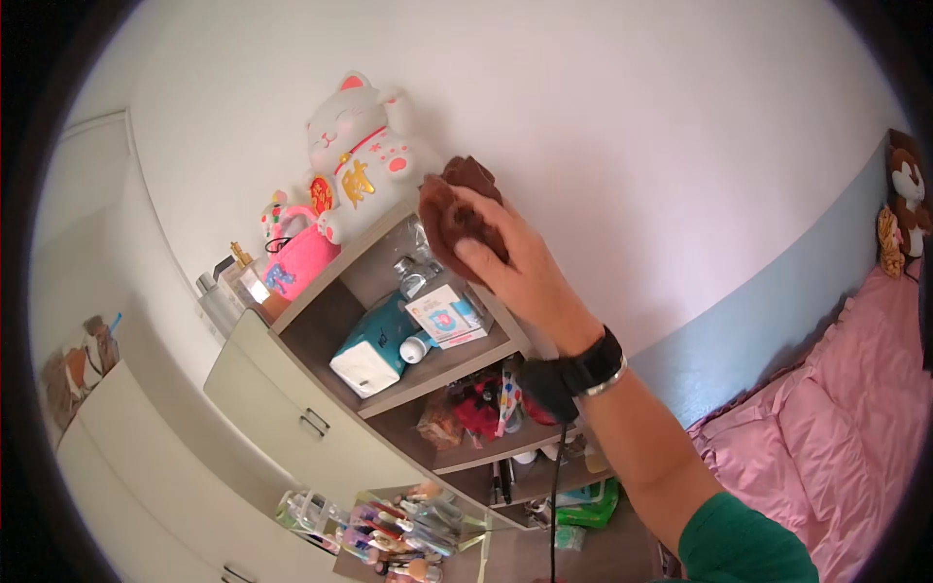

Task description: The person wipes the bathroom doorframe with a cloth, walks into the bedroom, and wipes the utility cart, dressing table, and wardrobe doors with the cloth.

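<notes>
My right hand (520, 267) is raised at the top right end of the shelf unit, its fingers and thumb closed on a bunched brown cloth (449, 222). The cloth is at the top board's edge, close to a white lucky cat figure (364, 151); whether it touches the board cannot be told. A black watch (595, 361) and a dark device with a cable (549, 389) are at my wrist. My left hand is out of view.
On the unit's top (364, 238) are a pink bag (303, 257) and perfume bottles (243, 277). Shelves below hold a tissue pack (374, 345), a white box (447, 316) and several small items. Pens and brushes (403, 530) stand lower down. A pink bed (826, 408) is at right.
</notes>
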{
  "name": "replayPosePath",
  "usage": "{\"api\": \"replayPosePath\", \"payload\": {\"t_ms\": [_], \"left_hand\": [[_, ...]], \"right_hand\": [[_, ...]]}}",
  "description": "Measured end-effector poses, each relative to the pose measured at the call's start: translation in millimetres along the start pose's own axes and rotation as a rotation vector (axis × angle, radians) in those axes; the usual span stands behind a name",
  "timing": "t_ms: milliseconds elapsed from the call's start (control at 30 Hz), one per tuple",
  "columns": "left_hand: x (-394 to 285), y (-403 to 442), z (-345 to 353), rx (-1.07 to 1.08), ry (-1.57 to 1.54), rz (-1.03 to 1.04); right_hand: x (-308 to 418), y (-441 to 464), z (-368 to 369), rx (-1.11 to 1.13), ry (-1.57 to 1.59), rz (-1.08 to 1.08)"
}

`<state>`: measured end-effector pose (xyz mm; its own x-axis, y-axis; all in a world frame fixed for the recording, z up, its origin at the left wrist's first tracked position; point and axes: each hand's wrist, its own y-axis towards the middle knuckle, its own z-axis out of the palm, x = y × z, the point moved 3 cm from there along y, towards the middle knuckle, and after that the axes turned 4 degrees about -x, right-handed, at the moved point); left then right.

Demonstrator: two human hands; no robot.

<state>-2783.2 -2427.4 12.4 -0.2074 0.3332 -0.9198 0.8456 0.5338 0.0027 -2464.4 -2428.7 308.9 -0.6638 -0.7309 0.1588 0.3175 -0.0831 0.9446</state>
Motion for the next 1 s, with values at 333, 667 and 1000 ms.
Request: {"api": "replayPosePath", "payload": {"t_ms": [333,667,1000], "left_hand": [[92.1,10.8,23.9,0.079,-0.252,-0.104],[95.1,8.8,36.0,0.072,-0.225,-0.444],[145.3,-3.7,22.7,0.152,-0.164,-0.328]], "right_hand": [[-124.4,15.8,-17.5,0.090,-0.135,0.359],[-191.2,-332.4,-122.9,0.361,-0.432,0.831],[-69.2,-468.7,-157.5,0.180,-0.366,1.542]]}}
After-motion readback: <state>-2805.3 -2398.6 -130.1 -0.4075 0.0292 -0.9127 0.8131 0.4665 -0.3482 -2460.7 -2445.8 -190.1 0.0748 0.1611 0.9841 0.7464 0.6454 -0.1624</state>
